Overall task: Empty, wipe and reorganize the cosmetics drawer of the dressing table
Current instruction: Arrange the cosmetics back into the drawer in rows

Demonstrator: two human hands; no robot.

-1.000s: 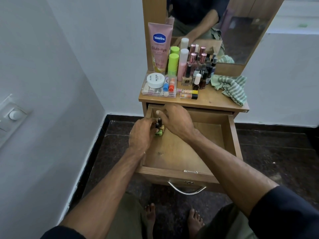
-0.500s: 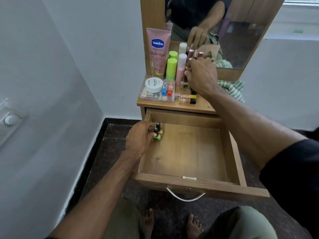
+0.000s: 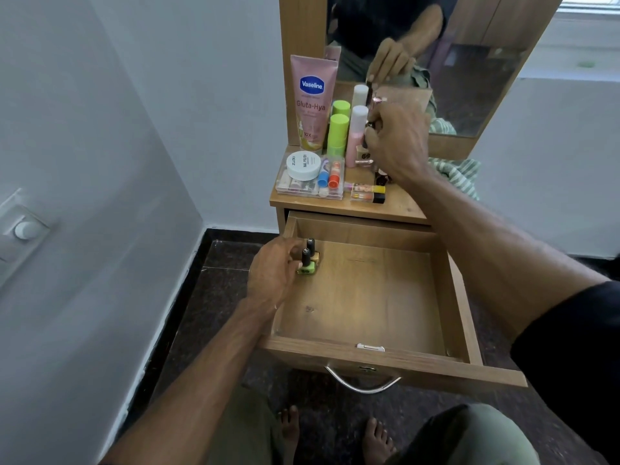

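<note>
The drawer (image 3: 375, 297) stands pulled out, its floor bare apart from two nail polish bottles (image 3: 308, 260) upright in the back left corner. The left hand (image 3: 273, 276) rests against them with curled fingers touching the green one; whether it actually grips is hard to tell. The right hand (image 3: 397, 142) is up on the tabletop (image 3: 399, 208), fingers closed round a small dark bottle among the cluster of upright bottles (image 3: 357, 135) by the mirror (image 3: 469, 62). Judging by this, the refilling step is under way, with most cosmetics waiting above.

The main risk sits on the tabletop — the bottles stand packed tight, touching, and the tall pink bottle and green-capped bottle (image 3: 337, 134) are narrow at the base. A lift that drags sideways would likely knock neighbours over, and one could roll off the front edge into the drawer or onto the dark floor (image 3: 214, 263). The two lip gloss tubes (image 3: 367, 193) lie on their sides just beside the clear organiser tray (image 3: 310, 184), near that edge, so a brush from the forearm could sweep them off.

In the drawer, the two bottles are top-heavy — a careless withdrawal of the left hand might tip them. The striped cloth (image 3: 459, 172) lies behind the right arm, apart from the bottles.
</note>
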